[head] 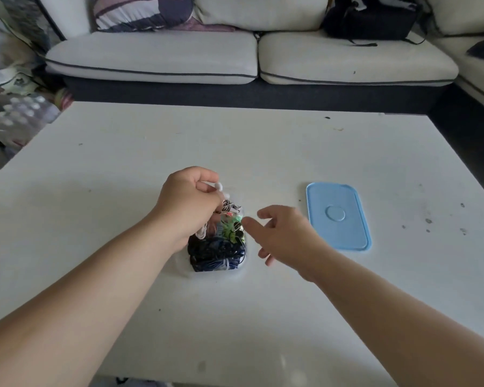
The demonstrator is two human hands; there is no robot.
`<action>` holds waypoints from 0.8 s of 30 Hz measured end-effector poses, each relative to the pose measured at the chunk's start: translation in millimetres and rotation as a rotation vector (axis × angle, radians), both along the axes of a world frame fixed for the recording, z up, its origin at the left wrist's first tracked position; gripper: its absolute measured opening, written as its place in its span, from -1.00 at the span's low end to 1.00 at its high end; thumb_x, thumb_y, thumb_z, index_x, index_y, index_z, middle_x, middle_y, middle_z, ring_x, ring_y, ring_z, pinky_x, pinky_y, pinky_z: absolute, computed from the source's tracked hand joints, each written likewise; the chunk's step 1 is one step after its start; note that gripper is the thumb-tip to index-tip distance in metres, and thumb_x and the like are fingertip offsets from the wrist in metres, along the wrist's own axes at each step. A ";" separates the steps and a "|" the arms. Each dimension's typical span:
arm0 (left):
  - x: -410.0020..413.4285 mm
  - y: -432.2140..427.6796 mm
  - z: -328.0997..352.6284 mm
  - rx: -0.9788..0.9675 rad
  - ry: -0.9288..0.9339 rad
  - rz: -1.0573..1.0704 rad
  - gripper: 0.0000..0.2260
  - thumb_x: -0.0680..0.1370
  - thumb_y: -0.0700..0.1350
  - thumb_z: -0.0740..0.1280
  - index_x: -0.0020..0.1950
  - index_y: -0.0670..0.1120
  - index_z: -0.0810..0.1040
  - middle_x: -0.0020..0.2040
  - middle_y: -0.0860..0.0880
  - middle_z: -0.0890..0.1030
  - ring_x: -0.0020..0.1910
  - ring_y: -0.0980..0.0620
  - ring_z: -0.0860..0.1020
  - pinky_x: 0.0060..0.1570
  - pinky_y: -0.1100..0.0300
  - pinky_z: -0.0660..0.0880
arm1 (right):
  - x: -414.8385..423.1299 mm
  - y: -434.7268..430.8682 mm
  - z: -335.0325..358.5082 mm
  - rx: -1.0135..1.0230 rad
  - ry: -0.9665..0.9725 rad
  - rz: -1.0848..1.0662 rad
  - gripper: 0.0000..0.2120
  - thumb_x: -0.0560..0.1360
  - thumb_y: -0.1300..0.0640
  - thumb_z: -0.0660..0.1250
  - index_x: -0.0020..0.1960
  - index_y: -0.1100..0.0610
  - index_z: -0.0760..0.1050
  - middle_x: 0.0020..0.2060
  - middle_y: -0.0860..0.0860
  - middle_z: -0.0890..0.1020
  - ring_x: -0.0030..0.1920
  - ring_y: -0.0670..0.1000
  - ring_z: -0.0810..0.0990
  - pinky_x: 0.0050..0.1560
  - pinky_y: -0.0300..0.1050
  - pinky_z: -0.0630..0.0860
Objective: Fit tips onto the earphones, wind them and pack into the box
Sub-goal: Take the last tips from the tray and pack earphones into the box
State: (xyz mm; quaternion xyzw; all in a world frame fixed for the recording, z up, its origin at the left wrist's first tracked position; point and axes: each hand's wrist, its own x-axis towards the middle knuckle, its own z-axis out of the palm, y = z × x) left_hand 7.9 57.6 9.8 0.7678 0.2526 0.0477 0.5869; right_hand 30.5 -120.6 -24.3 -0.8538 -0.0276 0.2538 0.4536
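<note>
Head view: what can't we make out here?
- White earphones: mostly hidden in the left hand; whether tips are fitted is too small to tell.
- Clear box: left wall behind the left wrist; cords inside tangled, count unclear.
- Right hand: motion-blurred, fingers spread and empty.

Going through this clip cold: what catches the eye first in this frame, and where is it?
The eye goes to the two bare hands meeting over a small clear box crammed with wound cables, mid-table near the front. The left hand has its grip closed on white earphones just above the box, while the right hand hovers open beside it. To the right, the blue lid lies flat on the white table, apart from the box.
</note>
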 end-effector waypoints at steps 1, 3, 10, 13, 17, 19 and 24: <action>-0.7 4.1 -3.7 0.019 0.016 0.014 -0.75 0.54 -0.34 0.45 0.16 -0.09 0.63 -0.04 -0.11 0.71 -0.25 0.00 0.70 -0.13 0.03 0.71 | -1.9 5.7 -6.6 -0.016 0.022 0.010 -0.48 0.55 -0.17 0.36 0.40 0.07 0.44 -0.27 0.05 0.71 -0.33 0.09 0.74 -0.10 0.09 0.71; -2.1 12.4 -8.3 0.064 0.048 0.026 -0.75 0.55 -0.30 0.45 0.19 -0.07 0.62 -0.02 -0.05 0.71 -0.19 0.01 0.68 -0.15 0.16 0.64 | -3.8 15.0 -16.0 -0.015 0.069 0.018 -0.49 0.59 -0.11 0.28 0.43 0.16 0.42 -0.32 0.07 0.70 -0.38 0.11 0.72 -0.22 0.03 0.70; 2.6 26.6 -4.7 0.296 0.148 -0.120 -0.70 0.58 -0.28 0.40 0.27 -0.02 0.60 0.17 0.00 0.61 0.14 -0.01 0.59 0.11 0.19 0.50 | -0.2 12.5 -8.3 -0.068 -0.053 0.091 -0.77 0.56 0.18 0.16 -0.19 0.27 0.48 -0.33 0.29 0.66 -0.54 0.06 0.59 -0.41 -0.05 0.53; 1.1 27.6 -1.6 0.413 0.171 -0.209 -0.70 0.59 -0.30 0.32 0.23 -0.01 0.63 0.17 0.01 0.61 0.15 -0.03 0.61 0.18 0.12 0.55 | 3.7 1.4 -9.4 -0.101 -0.079 0.070 -0.78 0.54 0.19 0.16 -0.20 0.28 0.46 -0.29 0.33 0.67 -0.53 0.10 0.62 -0.41 -0.03 0.55; 0.1 15.1 2.8 0.576 0.097 -0.307 -0.75 0.63 -0.22 0.30 0.24 -0.01 0.65 0.23 -0.01 0.63 0.19 -0.03 0.61 0.16 0.19 0.50 | 10.4 -15.4 -11.7 -0.109 -0.074 0.023 -0.77 0.52 0.21 0.15 -0.14 0.37 0.46 -0.38 0.26 0.64 -0.50 0.14 0.64 -0.34 0.09 0.63; -0.9 -0.9 -0.3 0.668 0.102 -0.450 -0.74 0.63 -0.20 0.30 0.29 -0.03 0.63 0.26 -0.02 0.61 0.23 -0.05 0.59 0.22 0.18 0.49 | 13.1 -24.4 -10.5 -0.106 -0.071 -0.005 -0.76 0.51 0.21 0.13 -0.14 0.39 0.44 -0.37 0.29 0.62 -0.51 0.13 0.62 -0.33 0.07 0.59; 3.2 -38.6 -24.1 0.999 0.039 -0.759 -0.77 0.50 -0.35 0.18 0.03 -0.15 0.56 0.20 -0.10 0.52 0.31 -0.13 0.47 0.26 -0.04 0.47 | 21.2 -41.9 -6.6 -0.092 -0.064 -0.027 -0.74 0.55 0.19 0.14 -0.19 0.33 0.45 -0.37 0.23 0.63 -0.52 0.08 0.55 -0.37 -0.06 0.50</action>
